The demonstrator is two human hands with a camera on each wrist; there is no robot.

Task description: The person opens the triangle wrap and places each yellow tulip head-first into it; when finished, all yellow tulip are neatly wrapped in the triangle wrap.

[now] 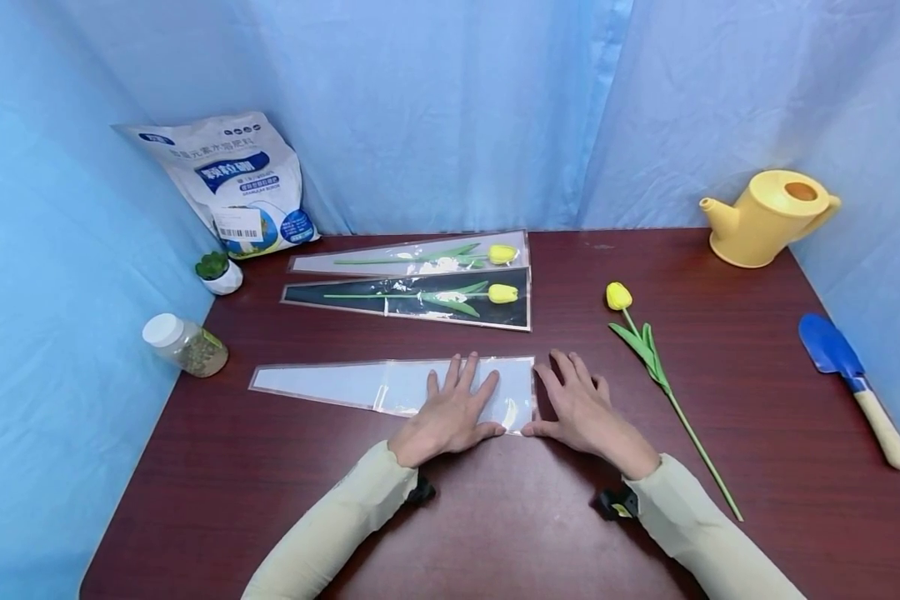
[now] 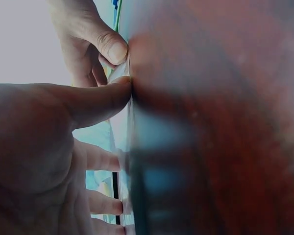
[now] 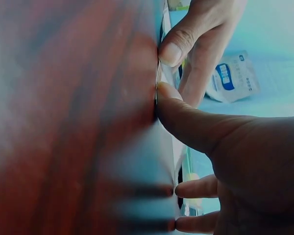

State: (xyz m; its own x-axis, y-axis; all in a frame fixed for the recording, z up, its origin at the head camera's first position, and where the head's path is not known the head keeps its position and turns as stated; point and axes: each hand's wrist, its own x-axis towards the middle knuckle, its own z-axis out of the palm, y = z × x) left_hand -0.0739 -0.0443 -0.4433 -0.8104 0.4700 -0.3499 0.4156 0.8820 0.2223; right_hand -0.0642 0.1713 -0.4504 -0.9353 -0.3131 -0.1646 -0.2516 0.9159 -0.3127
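A long tapered flower sleeve (image 1: 322,381) with a white backing and clear front lies flat, its wide end to the right. My left hand (image 1: 453,412) rests on that wide part with fingers spread, its thumb (image 2: 105,100) by the near edge. At the right end, my right hand (image 1: 581,408) touches the sleeve's edge, fingers apart and thumb (image 3: 179,110) at the near corner. Both thumb tips are close together. To the right of the right hand lies a yellow tulip (image 1: 618,296) with a long green stem.
Behind lie a white sleeve (image 1: 315,264) and a black sleeve (image 1: 307,294), each with a yellow tulip inside. A fertilizer bag (image 1: 232,179), small potted plant (image 1: 223,275) and jar (image 1: 195,346) stand left. A yellow watering can (image 1: 757,221) and blue trowel (image 1: 832,346) are right.
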